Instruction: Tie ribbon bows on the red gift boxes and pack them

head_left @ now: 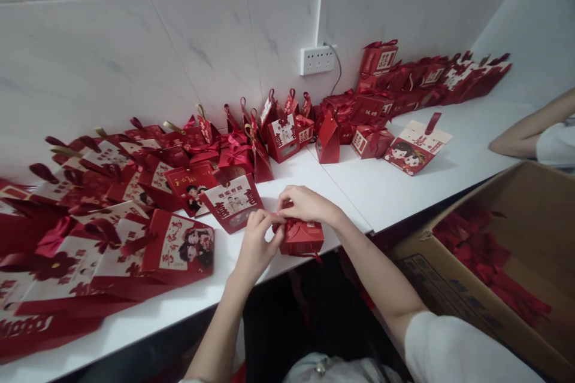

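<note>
A small red gift box (305, 238) sits at the front edge of the white table, with a red ribbon on top and a ribbon end hanging over its front side. My left hand (260, 238) pinches at the ribbon from the left side of the box. From above, my right hand (300, 203) has its fingertips closed at the same spot, close to the left ones. The bit of ribbon between the fingertips is mostly hidden. Just behind my left hand stands a red and white gift box (233, 202) with printed figures and a clear window.
Many red gift boxes (179, 248) crowd the left and back of the table (348, 182). An opened-out box (415, 148) stands to the right. A cardboard carton (442, 278) with red ribbons is at lower right. Another person's arm (534, 125) rests at far right. A power strip (317, 61) is on the wall.
</note>
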Tool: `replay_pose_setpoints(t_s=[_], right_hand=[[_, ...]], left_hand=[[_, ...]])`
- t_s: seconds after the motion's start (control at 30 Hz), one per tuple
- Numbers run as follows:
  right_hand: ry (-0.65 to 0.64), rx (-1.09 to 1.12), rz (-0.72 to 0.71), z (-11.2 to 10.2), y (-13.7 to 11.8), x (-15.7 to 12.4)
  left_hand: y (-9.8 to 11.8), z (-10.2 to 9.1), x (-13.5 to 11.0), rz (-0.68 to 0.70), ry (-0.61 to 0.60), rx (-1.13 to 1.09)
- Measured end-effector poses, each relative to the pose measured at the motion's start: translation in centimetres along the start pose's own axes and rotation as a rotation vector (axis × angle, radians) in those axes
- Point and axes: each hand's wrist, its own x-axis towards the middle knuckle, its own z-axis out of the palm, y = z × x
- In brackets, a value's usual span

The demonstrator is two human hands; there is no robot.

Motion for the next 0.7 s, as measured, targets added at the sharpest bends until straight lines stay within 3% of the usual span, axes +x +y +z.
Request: replay_pose_setpoints(t_s=[0.3, 0.53, 0.7], right_hand=[[0.094, 0.077, 0.077, 0.3, 1.0, -0.5], [0.217, 0.100, 0.167, 0.3, 1.3, -0.2], [0.517, 0.177, 0.248, -0.9, 3.5, -3.2]], left_hand=[[-0.2, 0.5, 0.0, 0.064, -0.074, 0.034], [-0.2, 0.0, 0.3, 0.100, -0.251, 0.052], [0.0, -0.3, 0.5, 0.071, -0.290, 0.072]])
